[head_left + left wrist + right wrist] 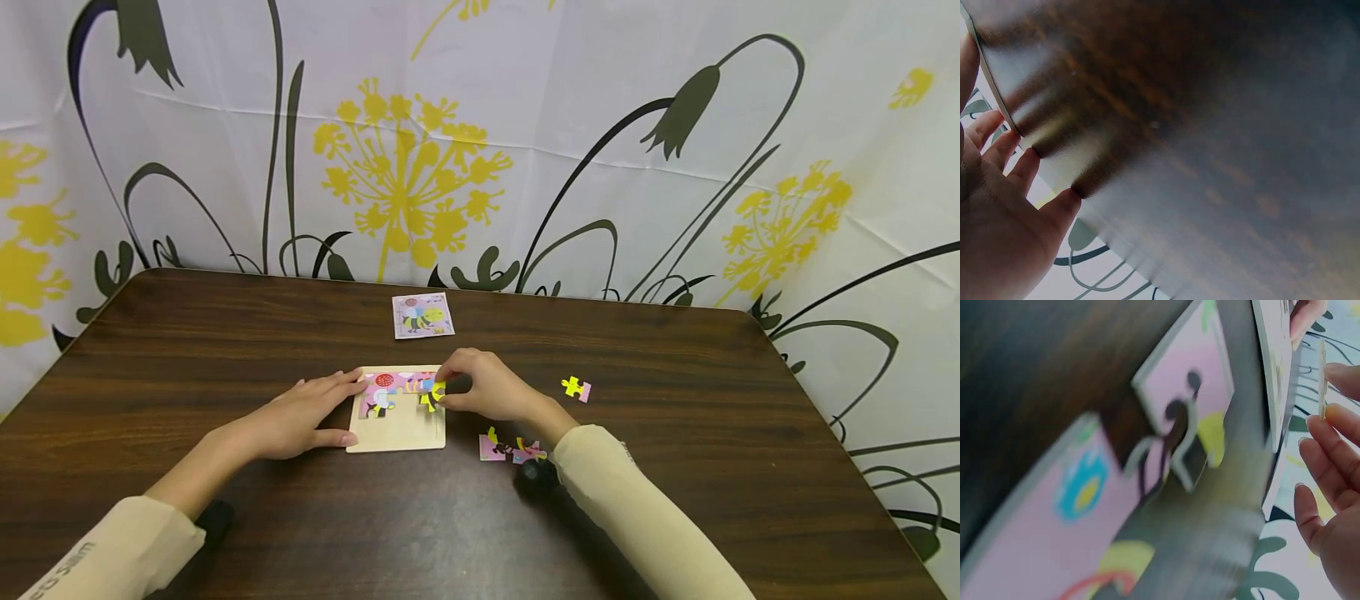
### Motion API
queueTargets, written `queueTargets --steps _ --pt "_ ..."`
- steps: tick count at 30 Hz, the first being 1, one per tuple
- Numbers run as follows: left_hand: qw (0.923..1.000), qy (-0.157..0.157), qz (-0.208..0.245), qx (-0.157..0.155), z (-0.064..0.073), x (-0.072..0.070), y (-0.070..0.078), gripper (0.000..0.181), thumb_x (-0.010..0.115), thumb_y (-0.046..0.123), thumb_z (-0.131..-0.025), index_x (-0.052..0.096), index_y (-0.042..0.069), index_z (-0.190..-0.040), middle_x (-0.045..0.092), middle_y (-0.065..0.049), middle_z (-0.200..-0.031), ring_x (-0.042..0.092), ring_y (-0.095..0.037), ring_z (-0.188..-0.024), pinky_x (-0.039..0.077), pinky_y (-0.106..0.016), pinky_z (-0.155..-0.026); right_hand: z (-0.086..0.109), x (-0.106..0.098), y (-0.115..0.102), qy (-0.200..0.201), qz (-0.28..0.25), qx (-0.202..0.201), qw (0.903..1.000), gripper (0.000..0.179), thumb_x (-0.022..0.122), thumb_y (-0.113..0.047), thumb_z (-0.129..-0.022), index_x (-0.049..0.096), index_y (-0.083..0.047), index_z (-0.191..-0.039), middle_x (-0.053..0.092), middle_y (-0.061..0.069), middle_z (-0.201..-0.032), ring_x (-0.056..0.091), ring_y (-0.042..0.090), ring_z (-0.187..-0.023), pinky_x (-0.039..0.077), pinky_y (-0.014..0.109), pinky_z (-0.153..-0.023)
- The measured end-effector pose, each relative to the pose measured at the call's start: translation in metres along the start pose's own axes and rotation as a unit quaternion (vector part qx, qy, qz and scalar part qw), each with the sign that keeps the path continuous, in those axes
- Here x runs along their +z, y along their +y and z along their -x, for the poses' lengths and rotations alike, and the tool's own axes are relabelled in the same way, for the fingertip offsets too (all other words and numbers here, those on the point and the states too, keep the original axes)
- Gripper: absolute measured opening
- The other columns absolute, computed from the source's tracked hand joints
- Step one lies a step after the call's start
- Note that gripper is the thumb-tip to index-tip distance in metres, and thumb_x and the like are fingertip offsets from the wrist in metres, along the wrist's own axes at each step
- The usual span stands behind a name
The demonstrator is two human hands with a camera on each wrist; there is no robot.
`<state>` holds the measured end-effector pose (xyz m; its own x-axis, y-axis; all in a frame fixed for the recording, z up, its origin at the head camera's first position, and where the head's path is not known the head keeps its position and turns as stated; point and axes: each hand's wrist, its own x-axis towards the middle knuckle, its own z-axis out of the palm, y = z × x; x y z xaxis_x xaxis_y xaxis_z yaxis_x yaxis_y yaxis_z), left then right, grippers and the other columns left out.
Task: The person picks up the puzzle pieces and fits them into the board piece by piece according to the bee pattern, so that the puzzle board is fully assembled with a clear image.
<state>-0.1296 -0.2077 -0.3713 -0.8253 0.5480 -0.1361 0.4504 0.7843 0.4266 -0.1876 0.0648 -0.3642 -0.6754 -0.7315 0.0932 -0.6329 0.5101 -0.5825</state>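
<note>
The puzzle board [396,432] lies between the hands on the worktop [337,525], its upper part filled, the lower bare – roughly half done, I judge. The left hand [303,417], fingers spread, touches its edge; the right hand [487,387] pinches one piece [431,397] over it. Left to place: that and three loose pieces – one yellow piece [574,387] right of the right hand, two pink pieces [491,448] by its wrist. One picture card [423,317] lies beyond both hands.
</note>
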Motion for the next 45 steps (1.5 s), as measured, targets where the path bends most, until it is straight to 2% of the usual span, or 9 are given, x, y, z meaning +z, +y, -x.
queueTargets --steps 11,23,29,45 --pt "1.0 -0.002 0.005 0.0 -0.001 0.001 -0.002 0.074 0.062 0.044 -0.083 0.036 0.0 -0.137 0.028 -0.025 -0.143 0.027 -0.044 -0.128 0.021 -0.067 -0.094 -0.01 0.013 -0.01 -0.003 0.006 -0.011 0.9999 0.018 0.071 -0.012 -0.078 0.066 -0.004 -0.094 0.061 0.001 -0.091 0.054 0.017 -0.086 0.043 0.023 -0.077" --pt "1.0 0.004 0.006 0.006 0.0 0.0 -0.001 0.074 0.061 0.044 -0.083 0.036 0.0 -0.137 0.028 -0.025 -0.143 0.027 -0.044 -0.128 0.021 -0.067 -0.094 -0.021 0.028 -0.026 -0.024 0.09 0.018 0.9955 0.018 0.073 -0.018 -0.078 0.069 -0.01 -0.093 0.061 -0.002 -0.091 0.05 0.012 -0.087 0.03 0.024 -0.07" --pt "1.0 0.004 0.005 0.006 0.0 0.0 -0.002 0.074 0.061 0.044 -0.083 0.036 0.0 -0.137 0.029 -0.024 -0.142 0.028 -0.044 -0.128 0.022 -0.067 -0.094 -0.023 0.031 -0.028 -0.024 0.118 0.026 0.9923 0.019 0.072 -0.019 -0.078 0.069 -0.011 -0.095 0.06 -0.003 -0.092 0.05 0.013 -0.091 0.03 0.024 -0.071" --pt "0.9999 0.008 0.008 0.009 0.001 0.0 -0.001 0.072 0.062 0.044 -0.083 0.038 0.001 -0.136 0.029 -0.023 -0.143 0.029 -0.044 -0.127 0.022 -0.068 -0.093 -0.023 0.032 -0.03 -0.025 0.137 0.032 0.9898 0.019 0.072 -0.021 -0.078 0.069 -0.012 -0.095 0.058 -0.005 -0.091 0.05 0.011 -0.092 0.031 0.023 -0.071"
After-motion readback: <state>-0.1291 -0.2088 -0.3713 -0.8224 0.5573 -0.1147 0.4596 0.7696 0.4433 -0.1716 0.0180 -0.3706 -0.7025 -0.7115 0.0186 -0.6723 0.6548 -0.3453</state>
